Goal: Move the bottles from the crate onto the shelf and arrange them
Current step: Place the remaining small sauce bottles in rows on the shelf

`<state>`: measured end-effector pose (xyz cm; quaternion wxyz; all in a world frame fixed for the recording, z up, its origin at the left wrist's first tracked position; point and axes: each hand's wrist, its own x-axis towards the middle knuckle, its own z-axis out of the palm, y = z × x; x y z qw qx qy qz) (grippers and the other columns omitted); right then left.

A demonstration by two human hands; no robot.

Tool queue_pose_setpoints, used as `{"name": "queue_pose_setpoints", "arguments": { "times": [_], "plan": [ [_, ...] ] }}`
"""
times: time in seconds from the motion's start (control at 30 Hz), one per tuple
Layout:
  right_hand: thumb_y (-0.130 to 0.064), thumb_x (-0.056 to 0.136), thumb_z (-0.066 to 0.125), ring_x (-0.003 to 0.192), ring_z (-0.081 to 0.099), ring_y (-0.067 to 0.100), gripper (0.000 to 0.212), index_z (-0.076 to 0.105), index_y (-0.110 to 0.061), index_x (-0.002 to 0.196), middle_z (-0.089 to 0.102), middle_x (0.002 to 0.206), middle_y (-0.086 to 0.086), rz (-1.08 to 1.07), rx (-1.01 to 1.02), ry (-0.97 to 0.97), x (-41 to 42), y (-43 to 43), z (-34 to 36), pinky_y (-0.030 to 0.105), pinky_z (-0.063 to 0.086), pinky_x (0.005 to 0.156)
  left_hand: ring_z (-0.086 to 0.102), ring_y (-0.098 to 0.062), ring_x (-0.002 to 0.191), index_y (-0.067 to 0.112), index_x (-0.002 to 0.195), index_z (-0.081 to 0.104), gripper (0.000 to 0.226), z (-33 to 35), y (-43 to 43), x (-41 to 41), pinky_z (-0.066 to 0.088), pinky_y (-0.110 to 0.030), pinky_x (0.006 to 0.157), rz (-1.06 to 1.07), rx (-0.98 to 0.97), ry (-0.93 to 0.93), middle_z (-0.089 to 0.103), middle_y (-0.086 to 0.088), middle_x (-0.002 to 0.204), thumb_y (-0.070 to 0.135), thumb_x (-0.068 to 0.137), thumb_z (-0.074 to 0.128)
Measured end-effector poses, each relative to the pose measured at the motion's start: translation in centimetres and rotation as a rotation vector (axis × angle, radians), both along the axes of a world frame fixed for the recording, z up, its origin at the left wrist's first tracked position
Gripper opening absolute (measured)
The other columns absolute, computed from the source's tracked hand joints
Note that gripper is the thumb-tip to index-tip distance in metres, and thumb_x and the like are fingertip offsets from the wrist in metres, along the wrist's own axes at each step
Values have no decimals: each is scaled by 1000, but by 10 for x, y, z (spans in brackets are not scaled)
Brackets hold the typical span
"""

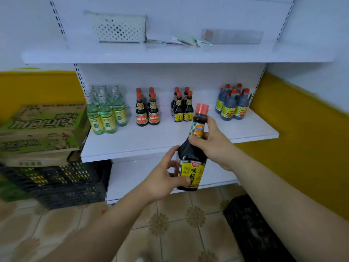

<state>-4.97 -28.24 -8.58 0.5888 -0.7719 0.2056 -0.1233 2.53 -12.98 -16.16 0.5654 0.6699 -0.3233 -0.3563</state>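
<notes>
**A:** Where is the bottle?

**B:** The dark sauce bottle [192, 156] is in the air, nearly upright. It is in front of the front edge of the middle shelf [151, 140], toward its right half, and touches no board.

**A:** And the hands?

**B:** Both hold it. The left hand [166, 178] has fingers and thumb curled round the lower body at the yellow label. The right hand [209, 142] grips the neck just below the red cap.

**A:** What stands on that shelf?

**B:** Four clusters, well apart, set back from the front edge. At the left end are clear bottles [105, 112] of pale liquid. Next come red-labelled dark bottles [148, 110], then yellow-labelled dark bottles [182, 106] like the held one. Near the right back corner stand handled dark jugs [232, 104].

**A:** Any containers?

**B:** A black crate [251, 227] sits on the tiled floor at the lower right, its inside too dark to tell what it holds. Left of the shelf, stacked black crates [62, 184] show yellow-green through the lattice, contents unclear, with cardboard boxes [43, 129] piled on top. On the upper shelf [170, 56], toward the back left, is a white perforated basket [120, 29]. Its inside is hidden, and loose papers [181, 41] lie just beside it.
</notes>
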Motion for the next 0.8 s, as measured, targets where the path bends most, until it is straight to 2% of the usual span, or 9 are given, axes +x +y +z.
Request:
{"name": "queue_pose_setpoints", "arguments": {
  "times": [0.07,0.13,0.27,0.33,0.47,0.53,0.6,0.73,0.8],
  "plan": [
    [-19,90,63,95,67,23,62,25,-48,129,67,105,5,-42,-13,30,8,-11,-21,48,53,92,66,-17,93,44,140,21,90,-16,-17,13,56,-25,76,-51,53,26,53,-11,120,1,78,72],
    [-20,90,63,95,67,22,65,22,-51,130,65,106,4,-88,-9,38,22,-23,-38,48,52,92,66,-14,90,37,145,16,95,-29,-36,31,56,-23,73,-88,91,37,52,-13,119,-3,79,71],
    [-20,90,63,93,67,22,62,23,-54,122,65,104,5,-168,-35,17,68,-56,-61,49,52,91,61,-16,102,40,144,17,93,-49,-79,84,56,-32,82,-112,118,33,47,-5,124,-3,80,69],
    [-18,90,63,92,67,21,60,26,-52,122,65,103,5,-193,-46,5,97,-76,-68,49,53,90,58,-21,108,40,144,17,93,-60,-102,116,55,-39,87,-119,109,25,44,-5,129,-3,80,69],
    [-13,90,63,93,66,21,56,31,-44,124,65,101,6,-210,-45,14,155,-118,-83,49,52,91,55,-25,113,41,143,15,94,-82,-151,174,53,-43,90,-111,93,44,43,-3,131,-5,80,67],
    [-13,89,64,93,66,23,55,33,-40,126,66,100,5,-209,-55,48,180,-139,-92,50,52,90,55,-21,111,33,146,15,94,-93,-174,198,54,-37,86,-110,112,55,43,-1,132,-5,79,68],
    [-16,87,65,91,66,24,55,34,-39,126,67,99,5,-182,-91,95,202,-159,-103,50,53,88,56,-13,105,27,143,24,86,-103,-195,218,53,-27,81,-113,131,66,47,-1,133,-5,78,70],
    [-19,87,64,91,66,25,50,35,-29,127,67,100,5,-130,-173,182,241,-196,-130,45,53,86,54,-16,108,22,139,29,83,-132,-231,251,51,-33,90,-60,186,38,49,4,126,-3,74,74],
    [-18,89,63,96,64,26,46,36,-24,126,66,104,5,-103,-185,200,256,-215,-144,40,52,86,54,-17,106,23,137,30,84,-147,-247,264,51,-33,89,-2,207,29,50,4,120,-3,72,76]
  ]
}}
